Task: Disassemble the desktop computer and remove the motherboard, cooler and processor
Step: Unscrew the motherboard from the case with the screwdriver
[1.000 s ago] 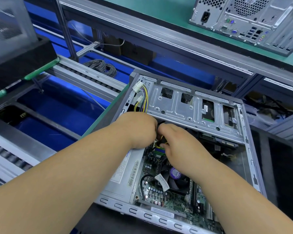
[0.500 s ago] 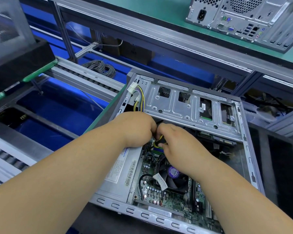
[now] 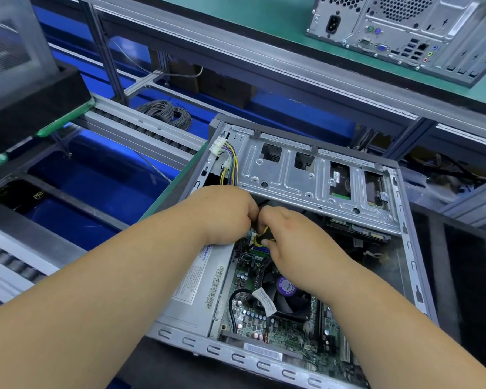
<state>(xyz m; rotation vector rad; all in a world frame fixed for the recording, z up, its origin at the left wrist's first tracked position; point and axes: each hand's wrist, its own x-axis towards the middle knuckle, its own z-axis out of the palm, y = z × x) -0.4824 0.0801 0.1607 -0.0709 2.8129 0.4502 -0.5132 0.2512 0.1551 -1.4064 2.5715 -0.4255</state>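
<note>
Motherboard (image 3: pixel 253 318) cable bundle (image 3: pixel 260 238) pinched in the right hand (image 3: pixel 295 242) grip; left hand (image 3: pixel 222 214) curled beside it, its hold hidden

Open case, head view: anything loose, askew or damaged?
Nothing looks damaged. One loose item: a white connector on yellow and purple wires hangs unplugged over the far-left corner of the case. Both hands, left hand and right hand, pinch a yellow-and-black cable above the motherboard; the cooler sits in place.
</note>
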